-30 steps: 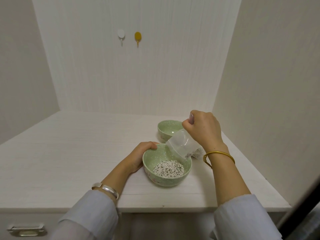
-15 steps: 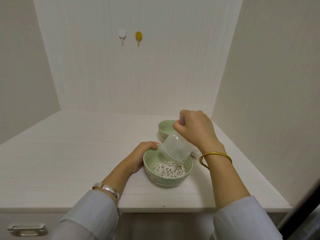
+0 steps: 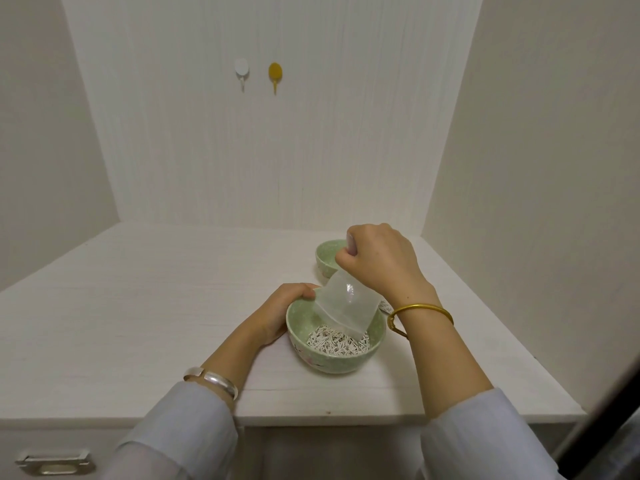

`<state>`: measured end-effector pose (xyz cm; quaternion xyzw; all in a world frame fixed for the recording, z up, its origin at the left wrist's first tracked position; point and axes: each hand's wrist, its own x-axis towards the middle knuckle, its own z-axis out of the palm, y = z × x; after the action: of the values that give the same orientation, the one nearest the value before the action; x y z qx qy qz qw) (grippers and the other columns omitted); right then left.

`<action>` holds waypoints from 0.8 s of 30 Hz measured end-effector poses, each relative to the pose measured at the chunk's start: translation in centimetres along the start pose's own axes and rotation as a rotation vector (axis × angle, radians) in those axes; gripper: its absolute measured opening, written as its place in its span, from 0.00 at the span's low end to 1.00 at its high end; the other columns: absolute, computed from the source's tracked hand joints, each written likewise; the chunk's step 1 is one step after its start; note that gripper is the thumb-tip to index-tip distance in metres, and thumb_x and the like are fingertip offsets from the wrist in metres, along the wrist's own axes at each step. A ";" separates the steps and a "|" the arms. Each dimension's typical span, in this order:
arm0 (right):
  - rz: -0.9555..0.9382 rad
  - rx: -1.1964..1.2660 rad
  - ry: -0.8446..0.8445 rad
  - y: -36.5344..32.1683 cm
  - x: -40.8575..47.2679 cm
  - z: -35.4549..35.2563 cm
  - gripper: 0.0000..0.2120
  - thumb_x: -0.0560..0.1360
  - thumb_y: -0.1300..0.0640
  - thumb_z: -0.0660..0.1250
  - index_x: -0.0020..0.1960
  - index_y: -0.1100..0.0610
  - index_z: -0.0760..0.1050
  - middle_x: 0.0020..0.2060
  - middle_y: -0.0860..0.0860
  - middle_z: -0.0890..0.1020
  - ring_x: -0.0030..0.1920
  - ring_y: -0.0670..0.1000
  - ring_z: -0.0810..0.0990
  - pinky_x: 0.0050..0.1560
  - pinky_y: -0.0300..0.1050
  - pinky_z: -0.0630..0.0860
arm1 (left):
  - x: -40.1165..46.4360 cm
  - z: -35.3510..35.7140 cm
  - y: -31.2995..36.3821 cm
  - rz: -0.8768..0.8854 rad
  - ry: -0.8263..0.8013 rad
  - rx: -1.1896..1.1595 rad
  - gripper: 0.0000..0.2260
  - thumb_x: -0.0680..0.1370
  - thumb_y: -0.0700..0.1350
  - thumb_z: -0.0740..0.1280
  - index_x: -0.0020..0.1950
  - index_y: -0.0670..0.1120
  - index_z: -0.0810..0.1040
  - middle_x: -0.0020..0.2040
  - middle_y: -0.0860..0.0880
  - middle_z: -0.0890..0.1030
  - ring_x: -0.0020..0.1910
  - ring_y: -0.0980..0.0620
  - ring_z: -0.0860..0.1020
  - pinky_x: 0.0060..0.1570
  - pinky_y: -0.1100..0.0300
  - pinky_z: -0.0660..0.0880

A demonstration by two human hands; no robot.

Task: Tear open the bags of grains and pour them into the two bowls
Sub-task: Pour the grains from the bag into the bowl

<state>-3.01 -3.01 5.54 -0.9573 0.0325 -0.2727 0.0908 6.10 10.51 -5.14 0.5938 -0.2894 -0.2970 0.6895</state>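
Head view, inventory, largest first; white table (image 3: 138, 306), filling the lower half; near bowl (image 3: 304, 355), green, at 6 o'clock from frame centre, pale grains (image 3: 332, 342) heaped in its bottom; far bowl (image 3: 323, 258), green, at 12 o'clock from the near one and just beside it, interior mostly hidden, contents not discernible; right hand (image 3: 381, 265), fingers pinched together on the upper end of a clear bag (image 3: 343, 306), held inverted over the near bowl, open mouth down inside the rim, apparently empty; left hand (image 3: 280, 313), at 9 o'clock of the near bowl, fingers curled closed over its rim, steadying it; second bag (image 3: 385, 306), only a sliver showing at 3 o'clock behind the wrist. Status, as judged: first pour essentially done; second bag and far bowl remain.
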 end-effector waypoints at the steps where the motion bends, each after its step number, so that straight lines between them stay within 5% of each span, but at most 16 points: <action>1: 0.000 0.002 -0.011 -0.1 0.0 0.0 0.07 0.68 0.58 0.60 0.32 0.58 0.67 0.28 0.53 0.70 0.31 0.54 0.66 0.28 0.42 0.60 | -0.2 0.0 0.4 -0.016 -0.023 0.008 0.15 0.70 0.41 0.58 0.50 0.40 0.81 0.43 0.43 0.84 0.42 0.49 0.82 0.41 0.61 0.77; 5: -0.022 -0.026 -0.069 -0.3 -0.1 -0.3 0.08 0.69 0.57 0.60 0.32 0.58 0.67 0.28 0.53 0.71 0.32 0.55 0.68 0.28 0.43 0.61 | -1.0 -0.4 2.6 0.085 0.023 0.101 0.19 0.70 0.47 0.62 0.57 0.40 0.79 0.56 0.42 0.82 0.57 0.44 0.77 0.60 0.52 0.71; 8: -0.032 -0.054 -0.065 -0.3 0.0 -0.6 0.14 0.71 0.51 0.61 0.29 0.55 0.63 0.27 0.50 0.69 0.34 0.57 0.72 0.26 0.42 0.59 | -2.0 0.6 5.1 0.150 0.026 0.331 0.16 0.62 0.56 0.70 0.48 0.52 0.81 0.48 0.57 0.83 0.51 0.60 0.79 0.55 0.66 0.72; 12: -0.054 -0.025 -0.017 -0.7 -0.3 -0.9 0.17 0.72 0.43 0.61 0.33 0.56 0.67 0.28 0.50 0.71 0.36 0.57 0.73 0.27 0.44 0.59 | -2.1 3.1 6.1 0.137 0.071 0.650 0.16 0.62 0.53 0.76 0.46 0.51 0.82 0.48 0.54 0.83 0.47 0.62 0.79 0.50 0.74 0.70; 15: -0.071 0.020 0.030 -1.0 -0.5 -1.1 0.20 0.72 0.38 0.61 0.39 0.55 0.69 0.30 0.48 0.71 0.36 0.55 0.71 0.31 0.45 0.61 | -2.0 4.2 5.9 0.190 0.197 0.615 0.07 0.66 0.45 0.76 0.41 0.46 0.83 0.40 0.50 0.84 0.39 0.58 0.80 0.43 0.64 0.74; 18: -0.025 0.167 0.073 -0.4 -0.9 -1.6 0.22 0.71 0.35 0.60 0.49 0.54 0.73 0.38 0.47 0.76 0.39 0.51 0.74 0.37 0.44 0.67 | -2.2 4.1 5.7 0.229 0.258 0.542 0.04 0.67 0.40 0.76 0.36 0.45 0.82 0.29 0.55 0.82 0.31 0.61 0.80 0.33 0.71 0.72; 24: 0.184 0.779 0.161 2.1 -3.3 -0.9 0.13 0.76 0.42 0.59 0.46 0.50 0.73 0.42 0.45 0.80 0.45 0.50 0.79 0.47 0.49 0.76 | -3.1 3.8 5.4 0.273 0.285 0.400 0.07 0.71 0.40 0.71 0.43 0.37 0.82 0.40 0.44 0.84 0.38 0.55 0.81 0.39 0.66 0.76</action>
<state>-6.31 -4.88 4.24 -0.8201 0.0194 -0.3293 0.4676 1.56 10.99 0.52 0.7093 -0.3196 -0.0518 0.6261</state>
